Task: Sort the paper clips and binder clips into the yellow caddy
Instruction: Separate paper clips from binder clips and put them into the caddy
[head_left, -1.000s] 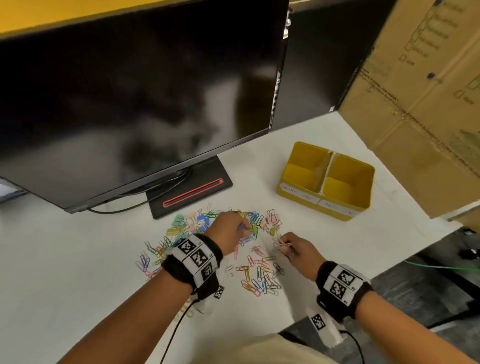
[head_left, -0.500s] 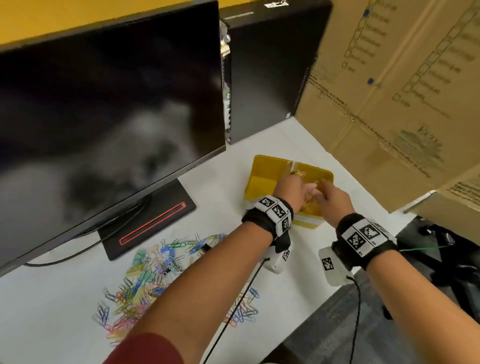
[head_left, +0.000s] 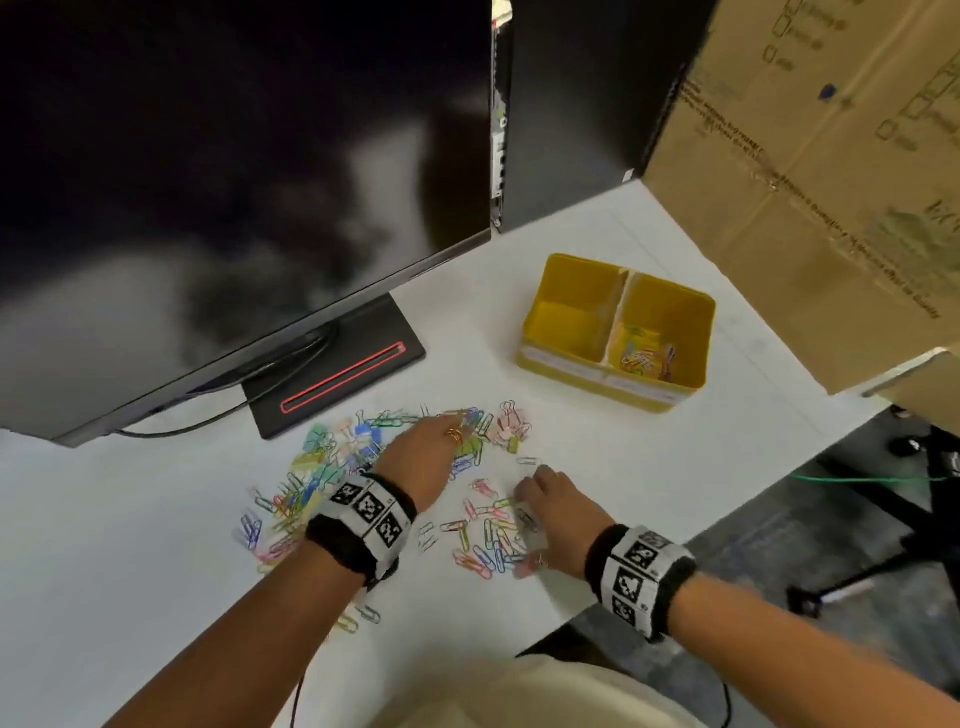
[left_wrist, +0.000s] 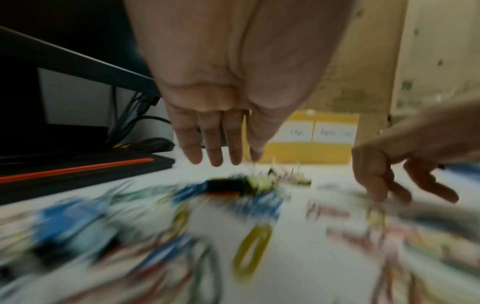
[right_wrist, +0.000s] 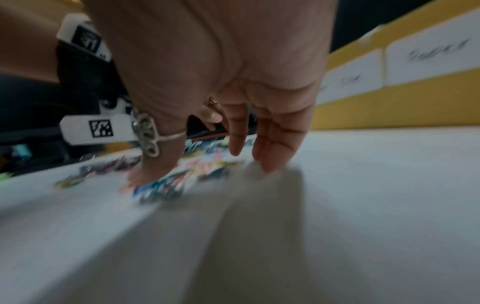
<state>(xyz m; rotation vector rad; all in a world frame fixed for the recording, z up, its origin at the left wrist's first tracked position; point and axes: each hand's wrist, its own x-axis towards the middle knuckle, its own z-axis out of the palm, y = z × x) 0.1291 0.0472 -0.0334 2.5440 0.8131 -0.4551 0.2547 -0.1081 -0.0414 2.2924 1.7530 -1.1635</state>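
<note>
Head camera: a person's two hands work over a scatter of coloured clips on a white desk (head_left: 130, 545). Nearest, the right hand (head_left: 553, 519) reaches down among the paper clips (head_left: 488, 540), fingers (right_wrist: 275, 144) pointing at the desk and slightly spread; the right wrist view is too blurred to tell whether anything is pinched. Just beyond and to its left, the left hand (head_left: 423, 457) stretches flat over the heap, its fingers (left_wrist: 210, 142) straight and held together above the clips, gripping nothing. Binder clips (head_left: 332, 452) lie mixed into the far left part of the heap, with a pink cluster at its far right edge. Farther back and to the right stands the yellow caddy (head_left: 613, 374), two compartments with white labels on its front; paper clips lie in the right compartment. Behind stand a dark monitor (head_left: 234, 182) and a cardboard box (head_left: 831, 182).
</note>
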